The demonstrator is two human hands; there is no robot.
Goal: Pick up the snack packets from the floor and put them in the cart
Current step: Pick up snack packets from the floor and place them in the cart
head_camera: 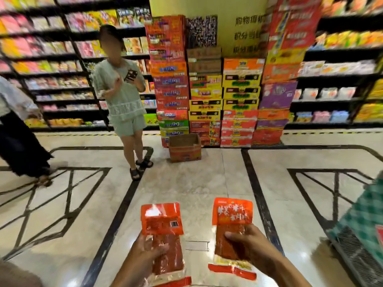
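Each grip pinches one red snack packet above the floor: left hand (pixel 145 248) on the left packet (pixel 162 235), right hand (pixel 248 244) on the right packet (pixel 232 226). Pickup looks done. Next, both likely swing right toward what seems to be the cart (pixel 356 251).

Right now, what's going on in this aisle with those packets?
A person stands in a shop aisle holding two red snack packets up over the tiled floor, one in each hand. The left hand grips the left packet, which shows its back; the right hand grips the right packet, front side up. The cart sits at the right edge, and neither packet is in it yet. A bystander stands ahead near stacked boxes.
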